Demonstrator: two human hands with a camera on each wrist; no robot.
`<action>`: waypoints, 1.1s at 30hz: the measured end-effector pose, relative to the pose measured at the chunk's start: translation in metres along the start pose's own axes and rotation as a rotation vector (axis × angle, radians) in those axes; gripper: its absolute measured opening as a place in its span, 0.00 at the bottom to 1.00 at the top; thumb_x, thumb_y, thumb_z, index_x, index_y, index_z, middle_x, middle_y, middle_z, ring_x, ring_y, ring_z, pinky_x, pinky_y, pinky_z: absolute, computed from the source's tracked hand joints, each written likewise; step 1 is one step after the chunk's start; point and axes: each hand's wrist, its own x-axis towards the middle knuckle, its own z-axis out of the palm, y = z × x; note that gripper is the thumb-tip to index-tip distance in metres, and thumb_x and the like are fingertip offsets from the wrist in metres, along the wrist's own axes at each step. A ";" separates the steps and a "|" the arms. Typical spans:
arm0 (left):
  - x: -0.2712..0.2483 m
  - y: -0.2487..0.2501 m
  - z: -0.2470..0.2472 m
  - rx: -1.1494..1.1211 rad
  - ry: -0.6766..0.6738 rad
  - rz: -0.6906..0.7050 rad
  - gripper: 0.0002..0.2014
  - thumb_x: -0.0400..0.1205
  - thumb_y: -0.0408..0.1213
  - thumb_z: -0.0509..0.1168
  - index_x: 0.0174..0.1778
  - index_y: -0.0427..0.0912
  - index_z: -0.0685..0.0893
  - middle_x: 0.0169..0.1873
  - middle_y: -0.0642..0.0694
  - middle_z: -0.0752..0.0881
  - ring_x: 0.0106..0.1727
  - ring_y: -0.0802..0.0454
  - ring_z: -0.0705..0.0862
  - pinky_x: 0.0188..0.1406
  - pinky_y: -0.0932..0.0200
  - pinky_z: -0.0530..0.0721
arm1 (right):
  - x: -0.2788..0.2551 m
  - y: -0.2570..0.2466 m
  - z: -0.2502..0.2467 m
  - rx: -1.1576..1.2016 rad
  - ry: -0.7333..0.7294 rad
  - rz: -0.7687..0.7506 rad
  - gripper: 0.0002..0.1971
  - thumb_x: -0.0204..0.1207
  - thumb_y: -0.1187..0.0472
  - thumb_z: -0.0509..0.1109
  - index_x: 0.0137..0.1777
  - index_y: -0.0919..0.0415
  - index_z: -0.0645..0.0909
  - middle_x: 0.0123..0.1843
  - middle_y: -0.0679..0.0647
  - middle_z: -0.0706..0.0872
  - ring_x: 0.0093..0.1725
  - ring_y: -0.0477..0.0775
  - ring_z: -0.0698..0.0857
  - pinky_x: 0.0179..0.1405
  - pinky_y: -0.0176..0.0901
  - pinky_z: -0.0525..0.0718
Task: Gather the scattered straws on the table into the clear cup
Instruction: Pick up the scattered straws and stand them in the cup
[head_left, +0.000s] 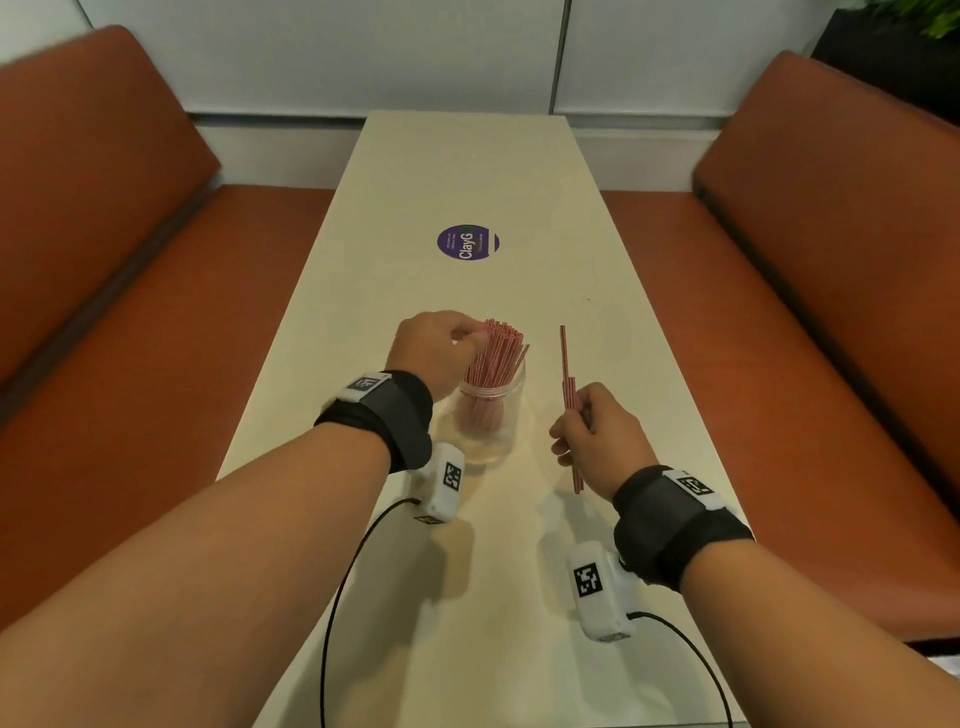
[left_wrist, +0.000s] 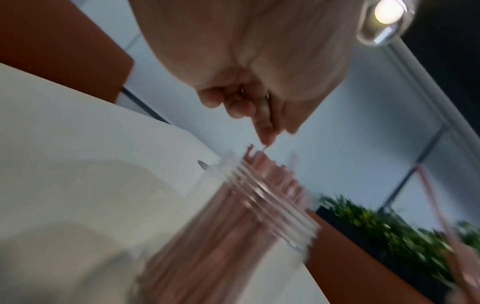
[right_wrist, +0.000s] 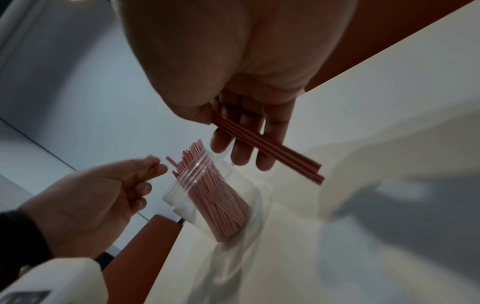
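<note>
Dozens of thin red-and-white striped straws (head_left: 493, 358) packed upright in the clear cup (head_left: 488, 415), fanned and leaning right above its ridged, threaded rim. Cup transparent plastic, round, standing near the middle of the smooth cream table (head_left: 467, 171), just beside the left wrist. Left hand (head_left: 434, 345) poised at the bundle's top, fingers curled, thumb and forefinger tips drawn together at the straw ends; whether anything is pinched, cannot tell through the blur. Right hand (head_left: 592, 431) to the right of the cup, fingers curled round a few loose straws (head_left: 566, 374), slim and rigid, held off the table, pointing far.
</note>
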 end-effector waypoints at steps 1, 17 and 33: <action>0.001 -0.004 -0.004 -0.058 0.055 -0.014 0.14 0.79 0.45 0.69 0.57 0.44 0.87 0.51 0.50 0.88 0.53 0.52 0.84 0.50 0.64 0.76 | 0.002 -0.003 -0.001 0.002 0.004 -0.009 0.07 0.82 0.62 0.59 0.55 0.64 0.74 0.43 0.53 0.88 0.39 0.51 0.87 0.43 0.45 0.88; 0.000 -0.030 0.007 -0.085 -0.411 -0.052 0.46 0.65 0.46 0.81 0.77 0.52 0.66 0.69 0.51 0.78 0.67 0.53 0.78 0.64 0.61 0.72 | 0.069 -0.073 0.036 -0.038 0.074 -0.138 0.07 0.77 0.55 0.70 0.50 0.53 0.87 0.46 0.49 0.91 0.46 0.50 0.88 0.51 0.42 0.84; -0.017 -0.043 -0.038 0.447 -0.458 -0.229 0.35 0.72 0.46 0.75 0.74 0.41 0.72 0.66 0.43 0.80 0.63 0.44 0.81 0.59 0.54 0.81 | 0.072 -0.030 0.059 0.046 -0.049 -0.063 0.51 0.47 0.45 0.88 0.70 0.58 0.69 0.62 0.49 0.81 0.63 0.51 0.81 0.60 0.42 0.77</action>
